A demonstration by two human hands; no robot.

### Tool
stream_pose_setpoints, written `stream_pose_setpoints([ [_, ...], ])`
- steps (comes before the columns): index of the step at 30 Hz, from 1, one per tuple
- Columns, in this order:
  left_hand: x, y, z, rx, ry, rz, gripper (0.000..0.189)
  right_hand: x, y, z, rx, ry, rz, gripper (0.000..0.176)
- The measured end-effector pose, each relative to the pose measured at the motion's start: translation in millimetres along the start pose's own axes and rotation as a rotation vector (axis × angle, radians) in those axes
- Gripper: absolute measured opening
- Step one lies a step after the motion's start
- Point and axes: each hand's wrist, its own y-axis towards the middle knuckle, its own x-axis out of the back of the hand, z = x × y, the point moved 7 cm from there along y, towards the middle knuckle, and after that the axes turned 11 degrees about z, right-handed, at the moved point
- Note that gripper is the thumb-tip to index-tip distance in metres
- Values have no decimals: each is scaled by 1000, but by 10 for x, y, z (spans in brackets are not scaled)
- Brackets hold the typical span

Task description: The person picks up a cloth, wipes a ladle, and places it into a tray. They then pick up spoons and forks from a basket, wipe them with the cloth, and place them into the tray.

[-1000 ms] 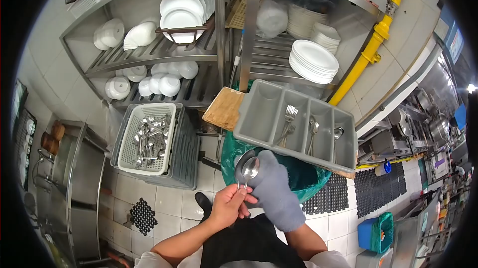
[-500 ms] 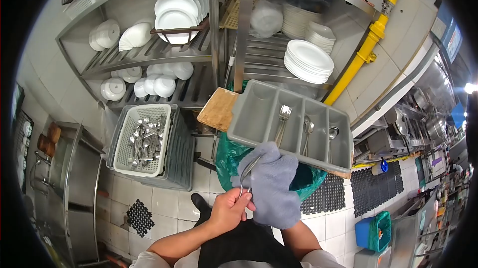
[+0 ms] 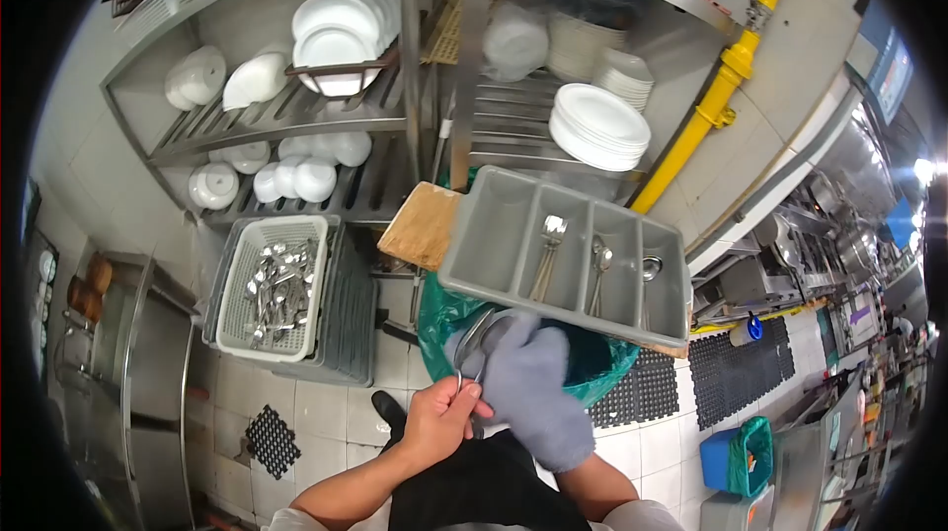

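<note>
My left hand (image 3: pixel 439 417) is closed on the handles of some metal cutlery (image 3: pixel 476 345), whose upper ends lean against a grey-blue cloth (image 3: pixel 538 393). The cloth covers my right hand, so its fingers are hidden. Just beyond, a grey divided tray (image 3: pixel 494 279) rests on a wooden board (image 3: pixel 420 225). Forks (image 3: pixel 549 253) lie in its second compartment from the left, spoons (image 3: pixel 599 269) in the third and a ladle-like spoon (image 3: pixel 651 269) in the fourth. To the left, a white basket (image 3: pixel 230 319) holds a heap of cutlery (image 3: pixel 281 284).
A bin with a green liner (image 3: pixel 432 319) stands under the tray. Metal shelves (image 3: pixel 375 124) behind carry white plates (image 3: pixel 599 126) and bowls (image 3: pixel 314 180). Grey stacked crates (image 3: pixel 346 334) support the basket. A yellow pipe (image 3: pixel 691 141) runs along the right wall.
The cloth has shifted left and down against the cutlery, uncovering more of the bin's opening. My left hand has moved slightly left, and the whole view has shifted a little.
</note>
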Motion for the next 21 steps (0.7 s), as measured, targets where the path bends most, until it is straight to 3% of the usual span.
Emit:
stream_pose_setpoints([
  [1,-9,4,34,13,19,12,25,-232,34,-56,22,-8,25,42],
  [2,-25,5,64,28,40,20,25,163,-56,269,360,-71,127,53],
  [4,-67,-23,40,43,-22,42,25,865,-90,468,344,60,30,55],
  [6,-84,-66,64,60,-79,61,26,1095,-109,419,332,192,-72,57],
  [8,-126,-124,159,121,-68,133,24,1147,-100,144,73,97,-120,60],
  [9,-134,-130,152,120,-62,140,24,1164,-81,124,67,98,-127,60],
  [11,-184,-158,91,75,86,211,24,1051,-30,-105,-290,-85,57,63],
  [12,-195,-160,73,45,120,202,22,915,4,-146,-290,-82,60,63],
  [14,-184,-145,45,10,119,156,21,682,35,-216,-308,230,-88,32],
  [15,-159,-136,15,-29,117,111,20,629,-20,-164,-305,234,-82,32],
  [17,-129,-73,-38,-63,93,62,20,586,-136,98,-197,-11,-50,22],
  [19,-104,-26,-53,-103,70,18,20,349,-193,62,-212,86,-124,22],
  [21,-100,12,-47,-136,104,-20,20,537,-293,350,159,389,-16,31],
])
